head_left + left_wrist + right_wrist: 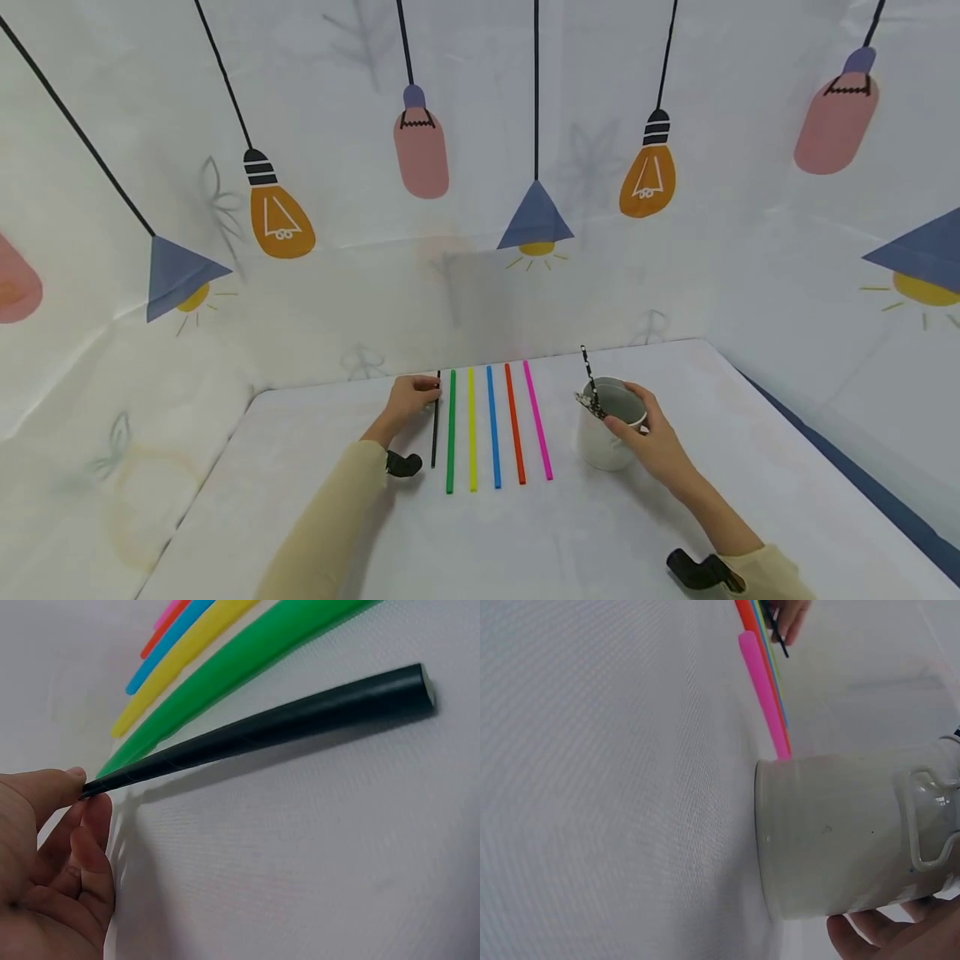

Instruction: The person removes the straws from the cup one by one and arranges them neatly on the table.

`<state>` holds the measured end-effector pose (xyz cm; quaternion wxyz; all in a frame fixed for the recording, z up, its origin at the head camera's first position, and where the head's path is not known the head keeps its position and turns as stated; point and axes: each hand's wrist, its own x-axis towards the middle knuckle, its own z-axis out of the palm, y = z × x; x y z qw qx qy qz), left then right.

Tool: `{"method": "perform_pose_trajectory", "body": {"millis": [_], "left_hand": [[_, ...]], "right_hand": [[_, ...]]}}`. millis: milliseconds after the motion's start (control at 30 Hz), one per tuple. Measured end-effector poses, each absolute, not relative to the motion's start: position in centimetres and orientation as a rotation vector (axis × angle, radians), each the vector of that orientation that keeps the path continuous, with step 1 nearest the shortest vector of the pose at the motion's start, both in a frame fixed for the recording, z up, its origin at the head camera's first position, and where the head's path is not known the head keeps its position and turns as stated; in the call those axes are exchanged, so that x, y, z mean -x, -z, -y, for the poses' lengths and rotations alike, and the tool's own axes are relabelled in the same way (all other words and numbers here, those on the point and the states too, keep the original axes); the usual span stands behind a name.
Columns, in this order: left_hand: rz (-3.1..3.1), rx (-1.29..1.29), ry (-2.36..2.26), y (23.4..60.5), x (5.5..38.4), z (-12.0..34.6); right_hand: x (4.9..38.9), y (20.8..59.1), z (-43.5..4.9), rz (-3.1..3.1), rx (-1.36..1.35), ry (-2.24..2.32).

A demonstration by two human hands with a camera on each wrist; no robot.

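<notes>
My left hand (405,402) pinches the far end of a black straw (434,437) between thumb and fingers. In the left wrist view the black straw's open near end points away from the hand, close over the white cloth. Beside it lie green (451,433), yellow (472,433), blue (493,429), red (515,425) and pink (538,421) straws in a row. My right hand (656,437) grips a small white bucket (600,446) from the right, thumb near the rim. A black-and-white patterned strip (589,375) rises at the bucket's left rim.
A white cloth (300,475) covers the table. Behind it hangs a white backdrop (345,308) printed with lamps and bulbs. A black band (405,464) sits at the left wrist and another black piece (697,570) at the right wrist.
</notes>
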<state>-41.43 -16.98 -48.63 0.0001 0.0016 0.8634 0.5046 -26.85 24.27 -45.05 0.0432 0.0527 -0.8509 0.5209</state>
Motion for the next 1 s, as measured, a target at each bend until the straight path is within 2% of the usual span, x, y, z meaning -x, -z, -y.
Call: {"method": "perform_pose_trajectory", "body": {"millis": [1000], "left_hand": [[-2.754,0.001,-1.475,48.6,43.3,16.4]], "right_hand": [[26.5,45.1,-24.2,2.56,-0.2,-1.596]]}}
